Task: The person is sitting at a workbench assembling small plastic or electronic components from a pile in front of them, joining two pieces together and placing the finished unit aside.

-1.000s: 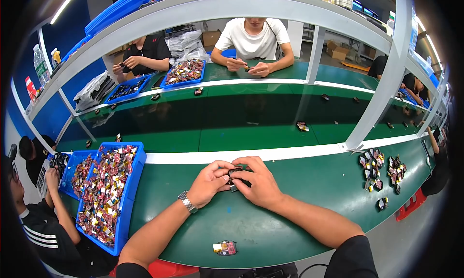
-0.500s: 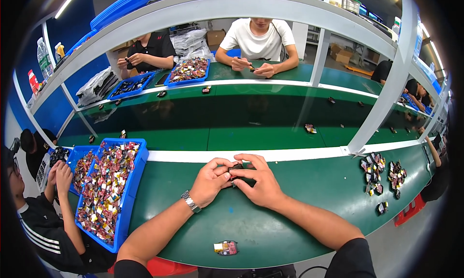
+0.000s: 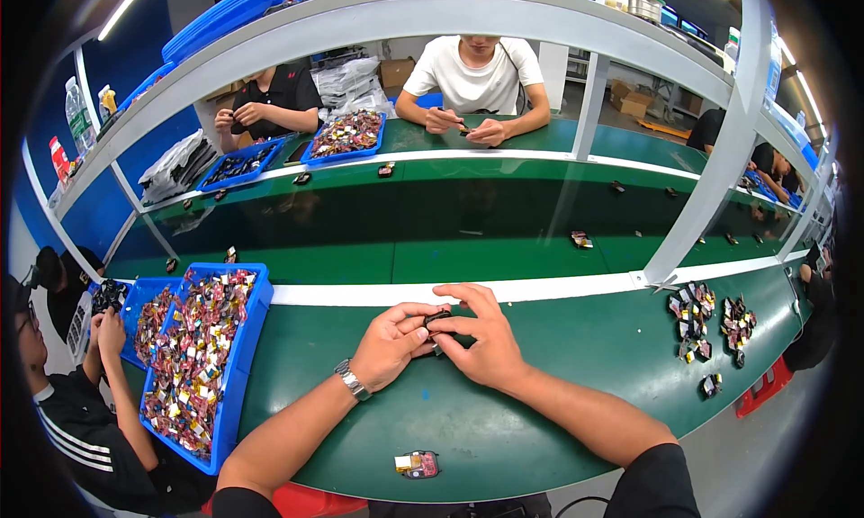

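Observation:
My left hand (image 3: 385,349) and my right hand (image 3: 486,342) meet over the near green bench. Between their fingertips they pinch a small black plastic casing (image 3: 438,319), largely covered by the fingers. Its inside cannot be made out. Closer to me on the bench lies a small black-edged circuit assembly (image 3: 419,465) with a reddish board and a yellow-and-white piece, touched by neither hand. To the left, a blue tray (image 3: 243,356) is heaped with many reddish, yellow and white small electronic parts.
Clusters of similar assemblies (image 3: 691,322) lie at the right of the bench. A white rail (image 3: 360,295) separates it from a green conveyor belt (image 3: 486,257) with scattered pieces. A grey metal frame (image 3: 711,176) rises above. Co-workers sit across and at my left.
The view has shifted slightly. Both hands stay together on the black casing, with only small finger movements; it seems tilted a little differently.

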Motion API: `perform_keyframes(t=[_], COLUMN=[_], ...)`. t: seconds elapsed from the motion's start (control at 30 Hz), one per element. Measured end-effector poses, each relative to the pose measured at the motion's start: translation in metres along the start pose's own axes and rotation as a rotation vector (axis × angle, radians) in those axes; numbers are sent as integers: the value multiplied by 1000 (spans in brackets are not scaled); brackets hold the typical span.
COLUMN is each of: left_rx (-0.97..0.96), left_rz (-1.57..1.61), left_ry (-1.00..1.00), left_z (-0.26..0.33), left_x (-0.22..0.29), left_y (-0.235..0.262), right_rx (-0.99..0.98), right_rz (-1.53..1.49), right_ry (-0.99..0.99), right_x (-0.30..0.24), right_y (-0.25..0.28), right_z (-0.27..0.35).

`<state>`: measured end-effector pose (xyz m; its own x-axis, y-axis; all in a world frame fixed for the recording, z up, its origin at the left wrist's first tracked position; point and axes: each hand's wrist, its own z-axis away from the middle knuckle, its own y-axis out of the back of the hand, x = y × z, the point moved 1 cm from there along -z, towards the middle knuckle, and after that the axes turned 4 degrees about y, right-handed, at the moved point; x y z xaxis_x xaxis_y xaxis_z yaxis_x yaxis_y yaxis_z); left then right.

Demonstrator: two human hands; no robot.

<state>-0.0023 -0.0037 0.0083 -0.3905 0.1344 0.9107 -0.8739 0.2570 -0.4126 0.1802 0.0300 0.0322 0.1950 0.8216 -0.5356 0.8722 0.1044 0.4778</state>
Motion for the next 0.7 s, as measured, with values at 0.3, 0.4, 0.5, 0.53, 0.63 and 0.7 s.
perform_keyframes(t=[0.3, 0.4, 0.5, 0.53, 0.63, 0.7], left_rx=[28, 50, 53, 55, 67, 80], left_rz=[8, 28, 57, 52, 31, 16], left_ry=[-54, -33, -55, -45, -25, -16], left_z=[-1, -1, 0, -1, -1, -1], left_x=[-1, 0, 3, 3, 1, 0], left_y=[3, 3, -1, -2, -1, 0], right_rx=[-39, -28, -14, -9, -48, -53], right_rz=[40, 69, 76, 85, 54, 56], right_ry=[75, 99, 110, 112, 104, 93], right_x=[-4, 0, 1, 1, 0, 0], right_y=[-5, -3, 0, 1, -1, -3], right_z=[-2, -1, -1, -1, -2, -2])
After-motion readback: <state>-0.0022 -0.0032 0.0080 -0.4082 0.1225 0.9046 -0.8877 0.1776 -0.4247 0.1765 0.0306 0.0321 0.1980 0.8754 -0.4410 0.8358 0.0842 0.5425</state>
